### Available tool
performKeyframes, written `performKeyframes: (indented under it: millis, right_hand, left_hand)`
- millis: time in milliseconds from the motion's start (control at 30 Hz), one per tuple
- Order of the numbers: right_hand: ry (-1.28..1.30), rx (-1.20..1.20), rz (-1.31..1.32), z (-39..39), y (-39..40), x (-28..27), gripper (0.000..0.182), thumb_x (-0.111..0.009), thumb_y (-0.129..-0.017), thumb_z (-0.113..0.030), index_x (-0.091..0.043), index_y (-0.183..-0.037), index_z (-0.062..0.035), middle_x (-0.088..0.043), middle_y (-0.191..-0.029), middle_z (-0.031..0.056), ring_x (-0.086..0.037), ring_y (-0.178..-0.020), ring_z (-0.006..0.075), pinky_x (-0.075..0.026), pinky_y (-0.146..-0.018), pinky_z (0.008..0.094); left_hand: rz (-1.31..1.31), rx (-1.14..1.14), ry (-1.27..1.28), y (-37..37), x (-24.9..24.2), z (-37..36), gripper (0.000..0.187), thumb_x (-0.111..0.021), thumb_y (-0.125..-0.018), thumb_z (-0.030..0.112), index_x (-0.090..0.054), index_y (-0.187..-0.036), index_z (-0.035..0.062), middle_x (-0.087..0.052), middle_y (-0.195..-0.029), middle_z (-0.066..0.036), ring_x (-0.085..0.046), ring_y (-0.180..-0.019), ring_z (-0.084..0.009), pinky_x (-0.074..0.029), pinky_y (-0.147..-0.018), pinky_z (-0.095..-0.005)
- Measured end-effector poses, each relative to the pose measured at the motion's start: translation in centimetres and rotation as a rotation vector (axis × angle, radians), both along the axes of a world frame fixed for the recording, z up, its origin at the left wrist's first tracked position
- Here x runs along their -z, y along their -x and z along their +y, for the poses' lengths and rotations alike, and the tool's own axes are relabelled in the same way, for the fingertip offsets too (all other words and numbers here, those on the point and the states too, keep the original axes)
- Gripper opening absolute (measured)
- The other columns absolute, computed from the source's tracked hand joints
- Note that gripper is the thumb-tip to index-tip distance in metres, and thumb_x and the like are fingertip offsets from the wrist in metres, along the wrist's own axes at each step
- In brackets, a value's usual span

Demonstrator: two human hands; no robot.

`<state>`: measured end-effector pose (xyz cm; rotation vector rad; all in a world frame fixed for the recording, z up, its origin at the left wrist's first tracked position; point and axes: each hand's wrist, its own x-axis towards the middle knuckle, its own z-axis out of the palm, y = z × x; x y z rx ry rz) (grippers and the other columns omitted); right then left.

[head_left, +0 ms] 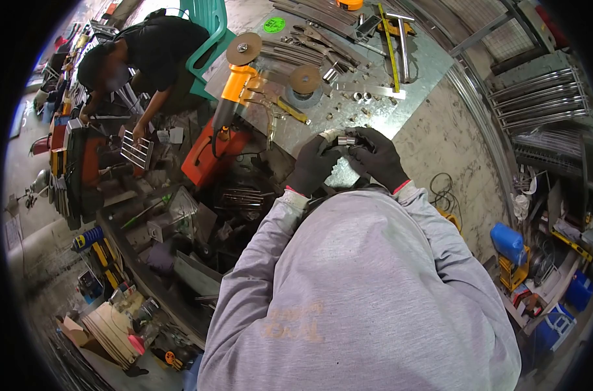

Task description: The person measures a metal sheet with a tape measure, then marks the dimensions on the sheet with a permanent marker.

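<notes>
Close in front of my body, a short shiny metal tube piece (346, 141) sits between my two dark-gloved hands. My left hand (316, 163) is closed at its left end, and my right hand (378, 158) has its fingers curled around the right end. Parts of the fingertips are hidden. Beyond them on the metal worktable (410, 107) lie several small metal rings and bits, a steel ruler (374, 90) and a yellow-handled tool (293, 111). An orange angle grinder (234, 88) with a brown disc (243, 49) rests at the table's left side.
Loose cutting discs (305, 79), locking pliers (322, 39), metal bars and a yellow tape measure strip (389, 49) lie farther back. A red case (213, 153) stands left of the table. A co-worker (159, 58) bends over a small metal grille (136, 150) near a green chair (208, 32).
</notes>
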<state>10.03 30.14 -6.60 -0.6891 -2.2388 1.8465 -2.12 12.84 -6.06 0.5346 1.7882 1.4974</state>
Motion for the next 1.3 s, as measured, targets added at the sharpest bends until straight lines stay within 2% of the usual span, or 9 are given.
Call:
performKeyframes:
  millis: [133, 233, 300, 433, 500, 600, 733, 800, 1300]
  right_hand:
    - [0.045, -0.014, 0.07, 0.1, -0.2, 0.8, 0.043, -0.079, -0.09, -0.012, -0.071, -0.132, -0.0044, -0.072, -0.119, 0.0122, -0.071, -0.108, 0.0212, -0.057, -0.096, 0.0338]
    - [-0.012, -0.034, 0.046, 0.2, -0.3, 1.2, 0.039, -0.073, -0.094, -0.003, -0.07, -0.133, -0.0042, -0.074, -0.12, 0.0077, -0.071, -0.109, 0.0156, -0.057, -0.098, 0.0313]
    - [0.018, -0.02, 0.068, 0.2, -0.3, 1.5, 0.043, -0.08, -0.091, -0.013, -0.071, -0.132, -0.0049, -0.071, -0.118, 0.0115, -0.07, -0.107, 0.0209, -0.056, -0.096, 0.0337]
    - [0.06, -0.015, 0.072, 0.0, -0.2, 0.9, 0.042, -0.079, -0.091, -0.012, -0.072, -0.132, -0.005, -0.071, -0.119, 0.011, -0.07, -0.107, 0.0204, -0.056, -0.097, 0.0334]
    - [0.058, -0.017, 0.078, -0.1, -0.2, 0.7, 0.04, -0.072, -0.093, -0.002, -0.07, -0.134, -0.004, -0.074, -0.12, 0.0088, -0.071, -0.11, 0.016, -0.057, -0.098, 0.0315]
    - [0.085, -0.011, 0.074, 0.0, -0.2, 0.9, 0.042, -0.079, -0.091, -0.009, -0.072, -0.132, -0.0051, -0.071, -0.119, 0.0109, -0.071, -0.109, 0.02, -0.056, -0.097, 0.0325]
    - [0.071, -0.004, 0.058, 0.0, -0.2, 0.5, 0.042, -0.079, -0.091, -0.01, -0.072, -0.132, -0.0049, -0.072, -0.119, 0.0113, -0.071, -0.109, 0.0202, -0.056, -0.097, 0.0329]
    - [-0.013, -0.012, 0.062, 0.1, -0.2, 0.5, 0.042, -0.079, -0.091, -0.011, -0.072, -0.132, -0.0044, -0.072, -0.119, 0.012, -0.072, -0.108, 0.0207, -0.057, -0.096, 0.0336]
    - [0.036, 0.018, 0.066, 0.3, -0.2, 2.4, 0.044, -0.078, -0.089, -0.011, -0.071, -0.132, -0.0016, -0.073, -0.118, 0.014, -0.072, -0.107, 0.0222, -0.057, -0.097, 0.0346]
  left_hand:
    - [0.017, 0.032, 0.073, 0.2, -0.6, 0.0, 0.037, -0.072, -0.1, 0.008, -0.069, -0.137, 0.0031, -0.072, -0.095, 0.0, -0.059, -0.077, -0.0054, -0.05, -0.067, -0.0253]
    - [-0.047, 0.007, -0.016, 0.2, 0.4, 0.0, 0.038, -0.072, -0.1, 0.008, -0.069, -0.137, 0.0036, -0.072, -0.096, 0.001, -0.059, -0.077, -0.005, -0.05, -0.067, -0.0254]
    - [-0.039, 0.013, 0.014, 0.2, 0.3, 0.0, 0.038, -0.072, -0.1, 0.008, -0.068, -0.138, 0.0029, -0.072, -0.096, 0.001, -0.059, -0.076, -0.005, -0.05, -0.067, -0.0254]
    - [0.003, 0.037, 0.066, 0.3, -0.9, 0.0, 0.038, -0.072, -0.1, 0.008, -0.068, -0.137, 0.0023, -0.072, -0.096, 0.001, -0.059, -0.076, -0.005, -0.05, -0.066, -0.0252]
    - [-0.011, 0.052, 0.043, 0.4, -0.5, 0.0, 0.038, -0.072, -0.1, 0.008, -0.068, -0.137, 0.0018, -0.072, -0.096, 0.001, -0.059, -0.076, -0.0053, -0.05, -0.066, -0.0252]
    - [-0.005, 0.034, 0.042, 0.2, -0.5, 0.0, 0.038, -0.071, -0.1, 0.008, -0.068, -0.137, 0.002, -0.071, -0.096, 0.001, -0.06, -0.076, -0.0055, -0.05, -0.066, -0.0253]
    - [-0.033, 0.026, 0.007, 0.2, -0.4, 0.0, 0.037, -0.072, -0.1, 0.008, -0.069, -0.136, 0.0017, -0.072, -0.095, 0.0, -0.06, -0.076, -0.0059, -0.05, -0.066, -0.0259]
    - [-0.018, 0.039, 0.105, 0.3, -0.9, 0.1, 0.037, -0.073, -0.099, 0.009, -0.069, -0.135, 0.0013, -0.071, -0.092, 0.0, -0.06, -0.074, -0.0062, -0.05, -0.064, -0.0264]
    - [0.001, 0.016, 0.091, 0.3, -0.1, 0.1, 0.035, -0.073, -0.1, 0.01, -0.07, -0.134, 0.0011, -0.07, -0.09, 0.0, -0.059, -0.074, -0.0056, -0.05, -0.064, -0.0258]
